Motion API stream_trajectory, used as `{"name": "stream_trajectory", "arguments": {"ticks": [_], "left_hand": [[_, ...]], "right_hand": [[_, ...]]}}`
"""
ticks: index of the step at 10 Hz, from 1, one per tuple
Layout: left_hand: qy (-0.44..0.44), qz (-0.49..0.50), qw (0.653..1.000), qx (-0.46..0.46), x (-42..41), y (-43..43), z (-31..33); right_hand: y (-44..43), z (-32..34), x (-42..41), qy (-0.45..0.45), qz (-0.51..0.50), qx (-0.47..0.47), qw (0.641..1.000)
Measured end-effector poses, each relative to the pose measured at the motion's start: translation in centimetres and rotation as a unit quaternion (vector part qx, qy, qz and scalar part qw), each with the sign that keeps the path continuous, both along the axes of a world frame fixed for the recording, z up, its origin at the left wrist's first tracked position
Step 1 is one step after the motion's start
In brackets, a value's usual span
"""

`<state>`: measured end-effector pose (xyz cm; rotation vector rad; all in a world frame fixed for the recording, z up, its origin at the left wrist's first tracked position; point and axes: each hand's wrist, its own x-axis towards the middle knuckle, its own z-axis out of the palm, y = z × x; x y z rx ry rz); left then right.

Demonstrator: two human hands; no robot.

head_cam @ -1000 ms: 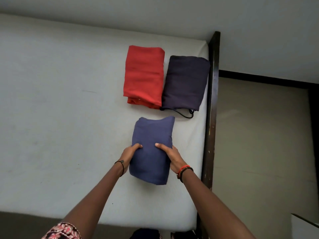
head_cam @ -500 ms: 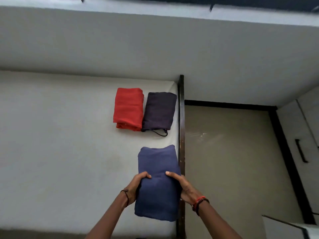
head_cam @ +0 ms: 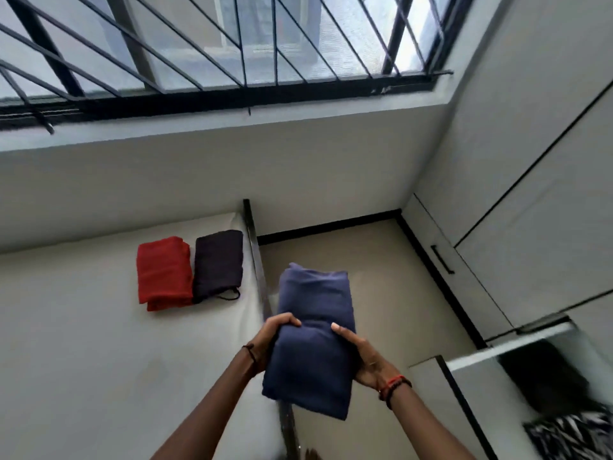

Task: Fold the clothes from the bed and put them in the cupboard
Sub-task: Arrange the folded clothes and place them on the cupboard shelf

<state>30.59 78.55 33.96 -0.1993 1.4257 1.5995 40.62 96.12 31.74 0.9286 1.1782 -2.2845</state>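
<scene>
While the blue bundle (head_cam: 311,340) is in transit, it sits at lower centre of the frame, clear of the bed (head_cam: 83,343) and over the bed rail (head_cam: 255,254) and floor (head_cam: 381,277). It is gripped at its near half from both sides. The left hand (head_cam: 268,340) curls its fingers over the left edge; the right hand (head_cam: 365,356) cups the right edge, thumb laid on top. Neither holds anything else. Judged step: carrying to the cupboard (head_cam: 530,227) on the right of the frame; something like an open door shows at lower right, too blurred to confirm. Recommended: keep even pressure from both sides so the folds do not slip, keep the bundle level since its far end overhangs unsupported, and lay it flat on the shelf rather than drop it. The red bundle (head_cam: 164,273) and dark bundle (head_cam: 217,265) lie touching, side by side, on the bed at centre left. Against the earlier frames: the blue bundle lay on the bed a second ago, stood at the rail half a second ago, and is now past it. The view has tilted up to take in the window (head_cam: 199,44). The other two bundles are unmoved.
</scene>
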Motion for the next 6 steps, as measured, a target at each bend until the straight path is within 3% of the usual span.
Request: {"name": "stream_trajectory", "arguments": {"ticks": [3,4,5,6], "left_hand": [[-0.011,-0.100,0.994,-0.043,6.5,8.6,3.6],[0.013,-0.135,0.990,-0.024,9.4,11.1,3.9],[0.096,-0.137,0.982,-0.090,13.6,14.0,5.3],[0.045,-0.231,0.971,-0.026,16.3,17.3,5.6]], "right_hand": [[4.4,4.0,9.4,0.006,-0.171,0.099,0.980],[6.0,4.7,13.2,0.016,-0.237,0.103,0.966],[7.8,4.9,16.8,0.007,-0.286,0.116,0.951],[9.9,4.9,20.4,-0.008,-0.335,0.118,0.935]]}}
